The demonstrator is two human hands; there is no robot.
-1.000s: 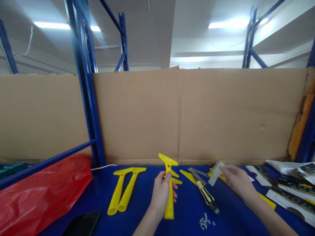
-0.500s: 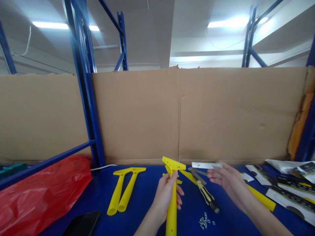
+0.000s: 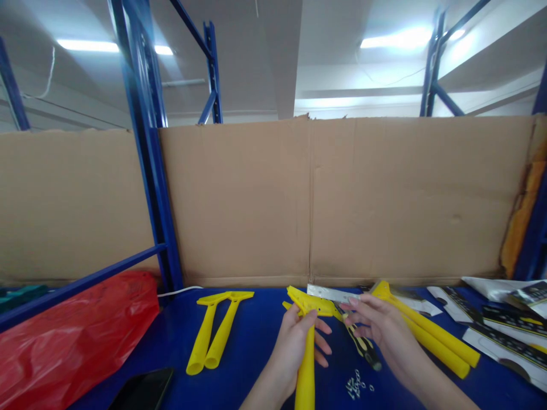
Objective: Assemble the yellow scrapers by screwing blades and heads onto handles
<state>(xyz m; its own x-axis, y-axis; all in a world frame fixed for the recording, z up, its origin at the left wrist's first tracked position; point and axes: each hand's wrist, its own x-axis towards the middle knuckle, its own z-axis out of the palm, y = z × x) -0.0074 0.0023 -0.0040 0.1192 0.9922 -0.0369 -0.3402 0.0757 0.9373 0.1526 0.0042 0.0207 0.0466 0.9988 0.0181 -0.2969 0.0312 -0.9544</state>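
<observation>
Yellow T-shaped plastic handle (image 3: 306, 364) is over the middle of the blue surface (image 3: 205, 393), head toward the far edge, shaft running out of view at the bottom. Left hand (image 3: 287, 347) is wrapped round it just below the head, thumb on the neck. Two matching yellow handles (image 3: 204, 336) lying toward the left edge have open, hollow ends, so I'd bet on light, stiff and maybe a bit slick; the neck seems the best grip. Right hand (image 3: 384, 322) pinches the right end of a thin silvery-white rectangular strip (image 3: 329, 292), can't tell if metal. Probably flexes a little, so I'd stick to the ends. Hands are apart; can't tell if strip touches head.
</observation>
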